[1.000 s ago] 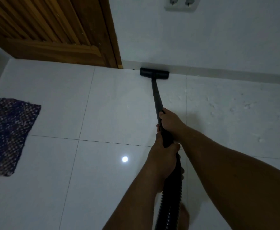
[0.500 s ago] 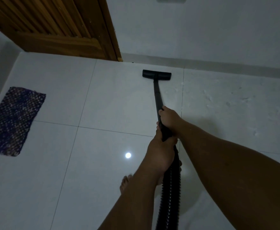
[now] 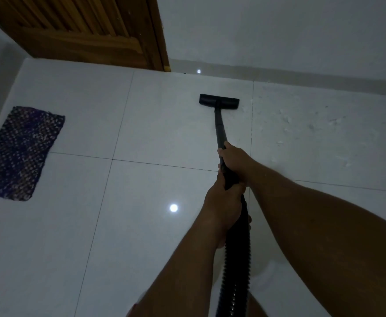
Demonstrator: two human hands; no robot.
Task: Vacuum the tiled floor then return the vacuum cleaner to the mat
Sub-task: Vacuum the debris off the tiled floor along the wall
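Grip: both hands clamped round the black vacuum wand point(image 3: 219, 131), stacked one above the other.
Right hand point(image 3: 234, 157): higher on the tube, fingers wrapped round it, thumb side toward the nozzle.
Left hand point(image 3: 224, 202): just below, touching the right, curled round the handle end where the tube meets the ribbed hose point(image 3: 235, 266).
Hose: drops from the left hand toward the bottom edge, between the two forearms.
Wand: runs straight up and away from the hands, tilted down to the floor.
Floor head point(image 3: 219, 102): flat on the white tiled floor point(image 3: 141, 225), well ahead of the grip, near the skirting but apart from it, just left of a grout line.
Debris point(image 3: 311, 126): pale flecks on the tile to the right of the head.
Mat point(image 3: 20, 152): dark woven, far left, well apart from the head and hands.
Door point(image 3: 84, 28): wooden, louvred, top left, behind the mat.
Vacuum body: out of frame.
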